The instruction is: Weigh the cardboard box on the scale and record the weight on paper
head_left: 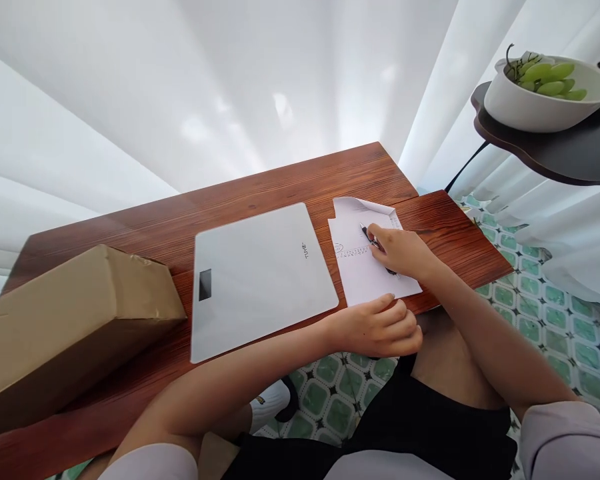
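My right hand point(403, 252) is closed on a black pen point(364, 230), with one end poking out beyond the fingertips toward the far left. Under that hand lies white paper point(375, 285) bearing a row of small handwriting and a circled mark; its far edge is folded or curled. At the paper's near edge, my left hand point(380, 328) hovers or rests with loosely curled fingers, and nothing shows in them. A flat white bathroom scale point(260, 280) with a small dark display lies left of the paper, beyond my left forearm.
A brown cardboard box point(55, 320) sits on the left of the reddish wooden table point(350, 167). At the upper right, a white bowl of green grapes point(530, 107) stands on a dark raised tray point(570, 160). White curtains hang behind; green tiles point(535, 300) cover the floor.
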The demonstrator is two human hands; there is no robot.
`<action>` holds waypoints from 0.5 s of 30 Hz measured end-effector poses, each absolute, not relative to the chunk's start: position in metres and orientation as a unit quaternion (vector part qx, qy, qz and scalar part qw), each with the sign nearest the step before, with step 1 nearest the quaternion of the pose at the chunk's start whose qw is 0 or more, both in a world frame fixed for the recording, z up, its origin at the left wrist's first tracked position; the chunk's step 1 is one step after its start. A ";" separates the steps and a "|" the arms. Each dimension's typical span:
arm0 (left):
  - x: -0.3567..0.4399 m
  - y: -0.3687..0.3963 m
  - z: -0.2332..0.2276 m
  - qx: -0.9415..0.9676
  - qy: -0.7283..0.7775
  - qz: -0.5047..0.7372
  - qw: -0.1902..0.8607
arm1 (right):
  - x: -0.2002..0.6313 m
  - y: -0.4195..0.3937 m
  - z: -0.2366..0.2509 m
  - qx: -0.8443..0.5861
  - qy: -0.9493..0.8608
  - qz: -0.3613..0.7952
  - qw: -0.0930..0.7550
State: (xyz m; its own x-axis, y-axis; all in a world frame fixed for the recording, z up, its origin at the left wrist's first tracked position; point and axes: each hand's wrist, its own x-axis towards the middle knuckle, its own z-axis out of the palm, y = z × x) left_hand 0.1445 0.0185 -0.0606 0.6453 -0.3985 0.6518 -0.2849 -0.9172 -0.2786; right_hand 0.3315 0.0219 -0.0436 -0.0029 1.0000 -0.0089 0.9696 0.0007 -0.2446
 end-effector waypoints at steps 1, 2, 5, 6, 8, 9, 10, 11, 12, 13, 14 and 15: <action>0.144 0.019 -0.063 -0.908 0.181 -0.371 0.067 | 0.333 0.023 -0.044 -0.693 -0.707 0.098 0.100; 0.144 0.019 -0.064 -0.914 0.171 -0.364 0.059 | 0.336 0.023 -0.045 -0.684 -0.709 0.114 0.127; 0.142 0.019 -0.065 -0.936 0.144 -0.319 0.047 | 0.345 0.026 -0.045 -0.647 -0.675 0.220 0.279; 0.141 0.019 -0.065 -0.942 0.139 -0.301 0.042 | 0.349 0.027 -0.046 -0.625 -0.647 0.269 0.343; 0.140 0.019 -0.065 -0.954 0.131 -0.270 0.027 | 0.354 0.029 -0.047 -0.575 -0.587 0.356 0.444; 0.140 0.019 -0.065 -0.958 0.126 -0.257 0.018 | 0.355 0.030 -0.049 -0.556 -0.566 0.382 0.474; 0.140 0.019 -0.065 -0.961 0.122 -0.247 0.009 | 0.355 0.031 -0.051 -0.547 -0.556 0.388 0.491; 0.140 0.019 -0.065 -0.964 0.117 -0.239 0.001 | 0.355 0.031 -0.053 -0.552 -0.557 0.373 0.496; 0.140 0.019 -0.065 -0.966 0.113 -0.233 -0.007 | 0.355 0.031 -0.055 -0.562 -0.566 0.346 0.495; 0.140 0.019 -0.066 -0.967 0.110 -0.228 -0.014 | 0.354 0.031 -0.057 -0.570 -0.576 0.317 0.493; 0.140 0.019 -0.066 -0.968 0.107 -0.226 -0.021 | 0.353 0.031 -0.060 -0.573 -0.585 0.297 0.491; 0.140 0.019 -0.067 -0.969 0.106 -0.224 -0.025 | 0.352 0.031 -0.062 -0.570 -0.588 0.292 0.494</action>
